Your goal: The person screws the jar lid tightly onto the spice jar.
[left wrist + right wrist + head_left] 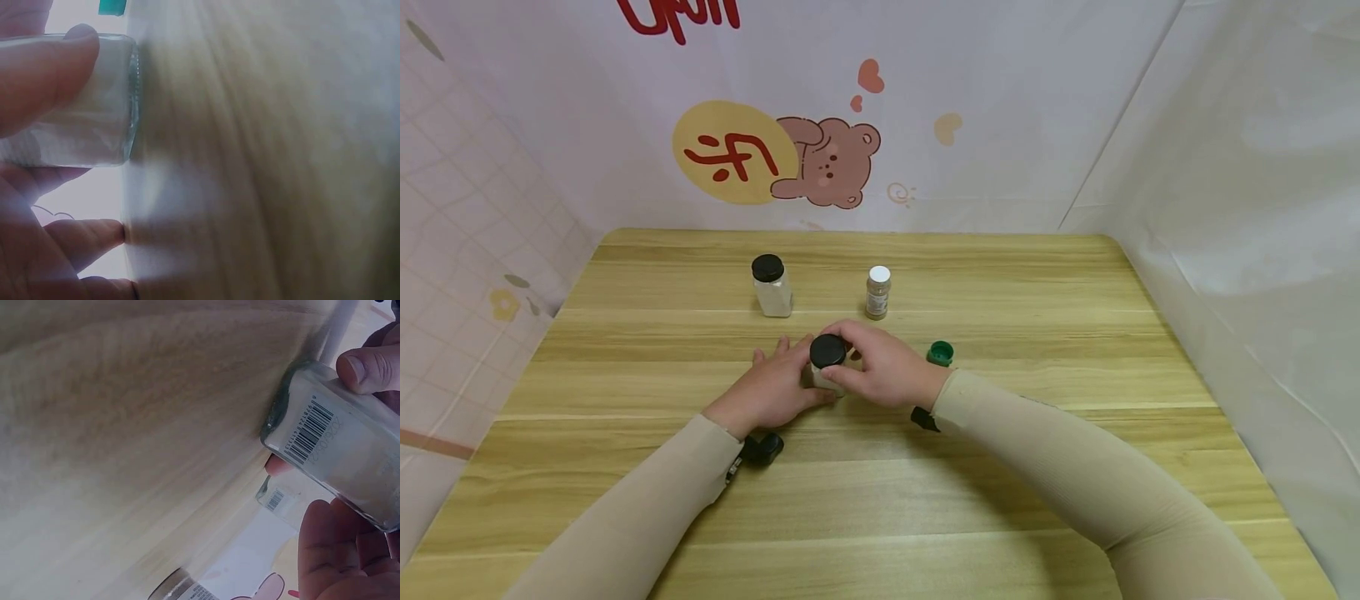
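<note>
Both hands are on a square glass jar (344, 447) with pale contents, a barcode on its side and a black lid (827, 350). From the left, my left hand (771, 392) holds the lower jar between thumb and forefinger; its thumb lies across the glass in the left wrist view, and its other fingers are spread. My right hand (883, 367) grips the upper jar from the right, thumb in front just under the lid and fingers behind. The jar's base is close to the table in both wrist views.
A matching black-lidded jar (773, 296) stands at the back left. Right of it is a small bottle (877, 298) with a white cap. A green cap (940, 353) lies beyond my right wrist. Behind the wooden table (865, 517) hangs a printed white sheet (1000, 83).
</note>
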Available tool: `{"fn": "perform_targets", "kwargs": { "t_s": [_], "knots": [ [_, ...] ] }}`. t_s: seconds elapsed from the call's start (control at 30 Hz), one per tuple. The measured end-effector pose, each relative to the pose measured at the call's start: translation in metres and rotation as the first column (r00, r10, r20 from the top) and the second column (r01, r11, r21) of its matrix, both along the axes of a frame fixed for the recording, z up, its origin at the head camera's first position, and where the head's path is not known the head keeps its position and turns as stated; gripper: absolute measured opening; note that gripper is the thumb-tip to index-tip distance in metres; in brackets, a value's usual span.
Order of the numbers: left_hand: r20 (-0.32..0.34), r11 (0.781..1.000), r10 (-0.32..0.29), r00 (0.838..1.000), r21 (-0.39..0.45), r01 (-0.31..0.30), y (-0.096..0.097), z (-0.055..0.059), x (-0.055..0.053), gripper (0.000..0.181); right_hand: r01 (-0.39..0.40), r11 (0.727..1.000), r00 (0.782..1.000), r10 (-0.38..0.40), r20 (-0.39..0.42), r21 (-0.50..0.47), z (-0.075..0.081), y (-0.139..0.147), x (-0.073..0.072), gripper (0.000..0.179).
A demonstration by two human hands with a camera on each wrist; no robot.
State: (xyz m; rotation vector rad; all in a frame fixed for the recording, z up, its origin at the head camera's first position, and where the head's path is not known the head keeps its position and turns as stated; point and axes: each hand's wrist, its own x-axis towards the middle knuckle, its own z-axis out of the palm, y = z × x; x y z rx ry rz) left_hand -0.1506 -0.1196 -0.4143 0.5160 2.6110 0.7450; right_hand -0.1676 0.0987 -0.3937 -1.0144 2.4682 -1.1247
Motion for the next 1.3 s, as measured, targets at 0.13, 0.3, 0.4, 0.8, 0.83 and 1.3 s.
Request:
{"fn": "perform_targets", "kwargs": {
  "t_s": [0.13, 0.3, 0.4, 0.8, 0.83, 1.3],
  "knots": [
    [-0.004, 1.0, -0.004, 1.0, 0.002, 0.004, 0.0, 0.0, 0.0, 0.087, 0.01, 1.0, 1.0, -0.01, -0.001, 0.014, 0.001, -0.001, 0.0, 0.043],
    [-0.016, 1.0, -0.004, 1.0, 0.007, 0.004, 0.001, -0.001, 0.0, 0.088, -0.023, 0.999, 0.999, 0.024, -0.042, 0.037, 0.005, -0.001, 0.0, 0.05],
    [-0.02, 1.0, -0.001, 1.0, 0.008, 0.001, 0.001, -0.001, 0.0, 0.088, -0.017, 0.998, 0.997, 0.021, -0.069, 0.059, 0.007, -0.002, 0.001, 0.046],
    [-0.025, 1.0, -0.012, 1.0, -0.015, 0.011, -0.001, -0.003, 0.0, 0.089, 0.015, 0.992, 0.996, -0.004, -0.087, 0.125, 0.01, -0.005, 0.001, 0.049],
    [-0.028, 1.0, -0.013, 1.0, -0.016, 0.012, -0.001, -0.004, 0.0, 0.089, 0.007, 0.992, 0.996, 0.004, -0.088, 0.128, 0.01, -0.005, 0.001, 0.049],
    [-0.038, 1.0, -0.001, 0.999, 0.0, 0.001, 0.001, -0.004, 0.002, 0.089, 0.028, 0.987, 0.992, -0.008, -0.125, 0.156, 0.014, -0.008, 0.004, 0.042]
  ]
}}
